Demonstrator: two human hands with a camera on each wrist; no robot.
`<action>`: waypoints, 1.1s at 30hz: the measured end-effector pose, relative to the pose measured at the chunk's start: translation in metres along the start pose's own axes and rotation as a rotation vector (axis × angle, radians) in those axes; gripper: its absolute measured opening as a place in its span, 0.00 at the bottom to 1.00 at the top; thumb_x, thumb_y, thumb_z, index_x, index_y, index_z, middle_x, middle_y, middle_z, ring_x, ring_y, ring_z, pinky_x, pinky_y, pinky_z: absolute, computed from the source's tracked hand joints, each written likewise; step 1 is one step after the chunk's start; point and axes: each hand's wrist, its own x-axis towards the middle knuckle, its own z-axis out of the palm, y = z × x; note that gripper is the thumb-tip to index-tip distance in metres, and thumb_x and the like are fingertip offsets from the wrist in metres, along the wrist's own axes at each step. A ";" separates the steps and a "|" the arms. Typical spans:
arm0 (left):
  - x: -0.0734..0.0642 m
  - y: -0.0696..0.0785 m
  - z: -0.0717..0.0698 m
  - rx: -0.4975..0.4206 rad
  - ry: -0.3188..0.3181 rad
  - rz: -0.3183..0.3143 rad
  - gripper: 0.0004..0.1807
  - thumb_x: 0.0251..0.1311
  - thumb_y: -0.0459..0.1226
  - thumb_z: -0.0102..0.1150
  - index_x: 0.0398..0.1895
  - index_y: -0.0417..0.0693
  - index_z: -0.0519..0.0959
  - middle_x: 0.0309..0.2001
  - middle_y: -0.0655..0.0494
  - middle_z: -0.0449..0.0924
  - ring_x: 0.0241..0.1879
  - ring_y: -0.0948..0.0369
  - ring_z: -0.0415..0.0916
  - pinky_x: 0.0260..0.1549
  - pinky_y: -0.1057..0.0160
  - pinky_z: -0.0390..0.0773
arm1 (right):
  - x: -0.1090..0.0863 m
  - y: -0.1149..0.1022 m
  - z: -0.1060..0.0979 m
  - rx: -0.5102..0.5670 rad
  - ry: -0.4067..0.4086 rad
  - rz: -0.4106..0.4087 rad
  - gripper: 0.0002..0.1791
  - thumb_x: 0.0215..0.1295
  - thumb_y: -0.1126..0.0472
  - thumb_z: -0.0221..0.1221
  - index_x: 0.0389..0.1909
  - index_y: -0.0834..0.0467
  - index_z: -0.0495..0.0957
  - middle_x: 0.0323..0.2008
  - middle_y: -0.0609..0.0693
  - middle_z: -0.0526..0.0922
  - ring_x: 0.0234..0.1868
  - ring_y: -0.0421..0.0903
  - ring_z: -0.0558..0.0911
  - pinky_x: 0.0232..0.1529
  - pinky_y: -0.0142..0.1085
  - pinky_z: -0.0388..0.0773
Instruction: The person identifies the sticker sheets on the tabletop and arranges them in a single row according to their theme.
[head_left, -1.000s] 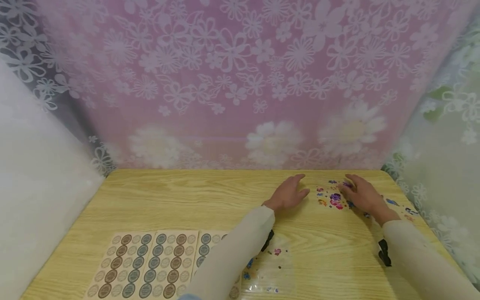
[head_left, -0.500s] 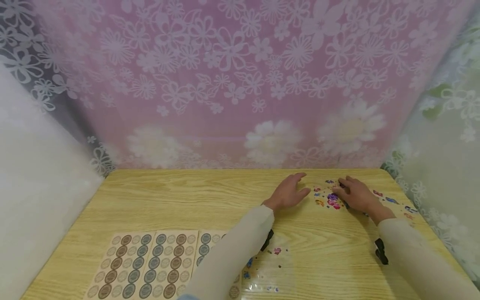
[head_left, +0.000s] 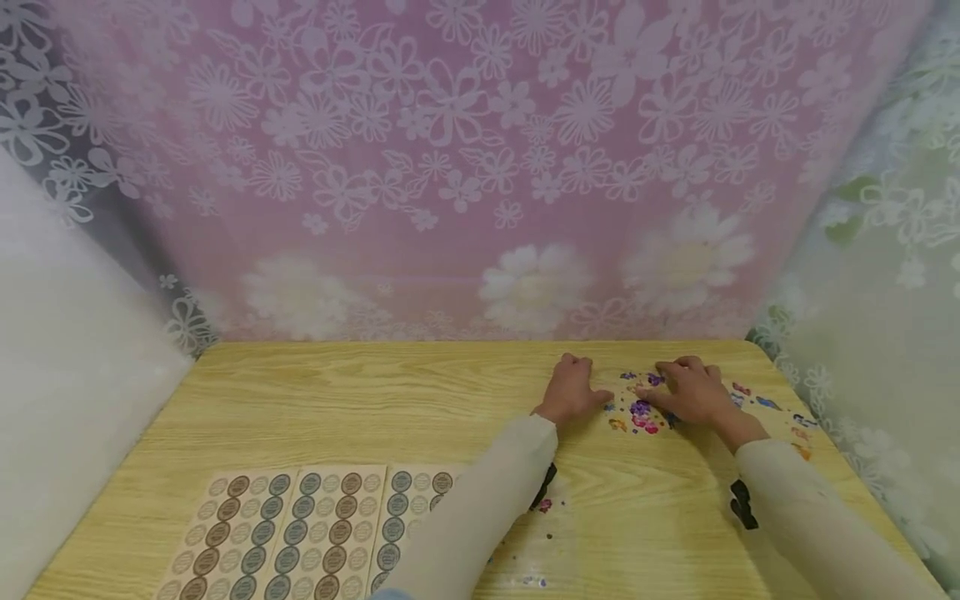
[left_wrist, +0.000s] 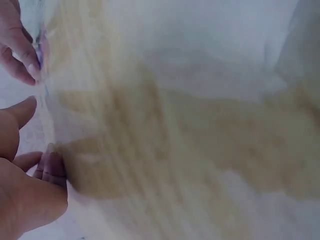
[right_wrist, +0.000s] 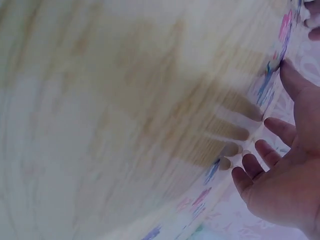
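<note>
Head view: pink floral curtain behind a wood-grain table, whose far right bears a clear sticker sheet, probably light, limp and best held by its edges. Right hand touches it, fingers spread, gripping nothing; left hand rests beside it, thumb apart, apparently empty.

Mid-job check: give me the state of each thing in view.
Far stickers: flat on the table, partly hidden by the right hand
Right hand: over the stickers, fingers spread
Left hand: beside the stickers, thumb apart from the fingers
Label sheets: three, flat, side by side, the third partly hidden
Near clear sheet: flat, partly hidden
Sleeves: both down to the wrists
Curtain: hanging behind the table
</note>
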 end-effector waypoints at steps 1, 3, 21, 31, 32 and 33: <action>0.001 0.000 0.002 0.005 0.007 -0.018 0.33 0.60 0.52 0.61 0.66 0.48 0.69 0.57 0.55 0.67 0.55 0.62 0.67 0.51 0.66 0.71 | 0.000 0.000 0.000 0.001 -0.001 0.010 0.43 0.65 0.38 0.54 0.65 0.70 0.63 0.60 0.75 0.58 0.60 0.73 0.55 0.54 0.67 0.49; 0.002 0.000 0.003 0.001 0.021 -0.045 0.33 0.58 0.52 0.64 0.65 0.49 0.70 0.54 0.56 0.67 0.52 0.63 0.66 0.48 0.67 0.71 | 0.000 0.001 0.001 0.008 0.001 0.021 0.44 0.65 0.37 0.54 0.65 0.69 0.63 0.60 0.75 0.57 0.59 0.74 0.55 0.52 0.69 0.51; 0.003 0.001 -0.002 -0.158 0.069 -0.059 0.17 0.52 0.46 0.71 0.43 0.50 0.84 0.38 0.61 0.71 0.39 0.64 0.67 0.41 0.67 0.73 | 0.003 0.000 -0.003 0.191 -0.039 0.142 0.45 0.58 0.32 0.58 0.63 0.62 0.64 0.62 0.76 0.51 0.57 0.80 0.52 0.46 0.73 0.50; 0.010 -0.003 0.006 -0.133 0.047 -0.053 0.16 0.50 0.48 0.72 0.41 0.57 0.82 0.38 0.65 0.71 0.39 0.66 0.67 0.39 0.69 0.71 | 0.004 0.003 0.002 0.169 -0.029 0.119 0.43 0.60 0.33 0.58 0.64 0.61 0.65 0.61 0.77 0.53 0.57 0.79 0.55 0.47 0.72 0.54; 0.010 -0.003 0.006 -0.133 0.043 -0.057 0.16 0.50 0.48 0.72 0.42 0.58 0.82 0.37 0.65 0.71 0.38 0.66 0.67 0.38 0.69 0.71 | 0.004 0.003 0.003 0.174 -0.028 0.118 0.42 0.59 0.34 0.58 0.63 0.61 0.66 0.61 0.77 0.54 0.57 0.78 0.55 0.47 0.72 0.55; 0.010 -0.003 0.006 -0.141 0.040 -0.064 0.17 0.50 0.48 0.73 0.43 0.58 0.81 0.37 0.66 0.72 0.38 0.66 0.68 0.37 0.69 0.71 | 0.004 0.002 0.004 0.180 -0.027 0.116 0.42 0.59 0.34 0.58 0.63 0.61 0.66 0.61 0.77 0.54 0.57 0.78 0.56 0.48 0.72 0.55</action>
